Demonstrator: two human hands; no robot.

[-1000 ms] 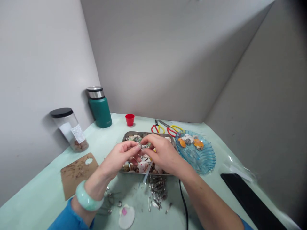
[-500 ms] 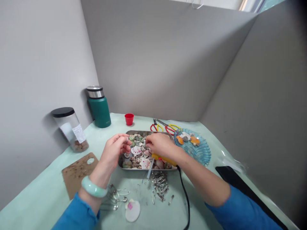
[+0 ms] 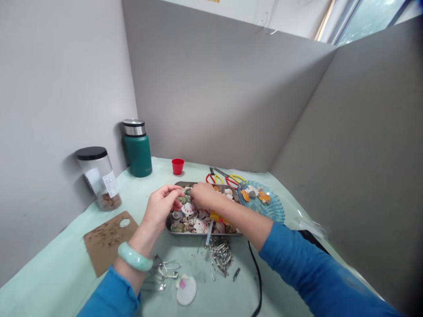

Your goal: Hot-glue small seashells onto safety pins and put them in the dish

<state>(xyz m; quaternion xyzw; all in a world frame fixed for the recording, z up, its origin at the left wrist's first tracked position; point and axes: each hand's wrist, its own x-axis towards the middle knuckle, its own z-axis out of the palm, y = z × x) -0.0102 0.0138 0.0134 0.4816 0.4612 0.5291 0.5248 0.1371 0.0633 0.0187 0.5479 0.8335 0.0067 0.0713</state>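
Since half second ago, bare right hand (image 3: 204, 196) shifted left across rectangular silvery metal tray (image 3: 190, 234) of mixed, multicoloured seashells (image 3: 201, 226); its fingers bent downward, fingertips hidden, cannot tell grip; bare left hand (image 3: 162, 204) at tray's left side, thumb and fingertips pinched nearly together on small pale object (image 3: 183, 190), unidentifiable

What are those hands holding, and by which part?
I can't tell: anything in the left hand is too small to make out, and the right hand hides its grip.
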